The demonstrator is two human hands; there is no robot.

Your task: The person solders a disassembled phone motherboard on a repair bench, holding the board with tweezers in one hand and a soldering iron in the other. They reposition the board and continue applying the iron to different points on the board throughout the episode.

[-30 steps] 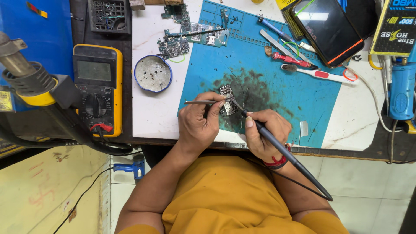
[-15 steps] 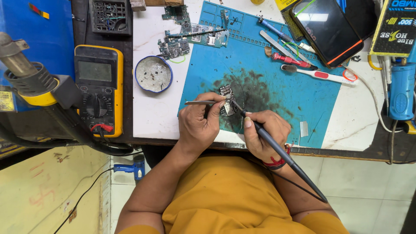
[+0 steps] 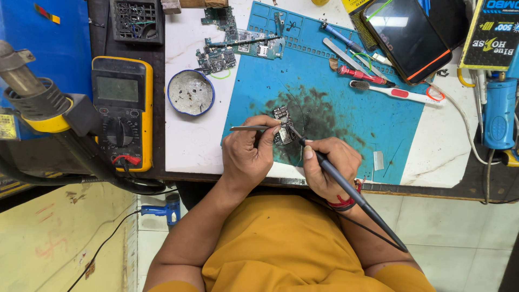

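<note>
Head view, right hand (image 3: 330,167) gripping soldering iron (image 3: 357,197)

Matt, soot-smudged blue mat (image 3: 346,103), probably rubbery; shiny metal tweezers (image 3: 250,128); glossy glass phone (image 3: 406,33).

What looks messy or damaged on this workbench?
The blue mat has a dark sooty stain around the small circuit board that both hands work on. Otherwise, tools lie scattered but intact.
</note>
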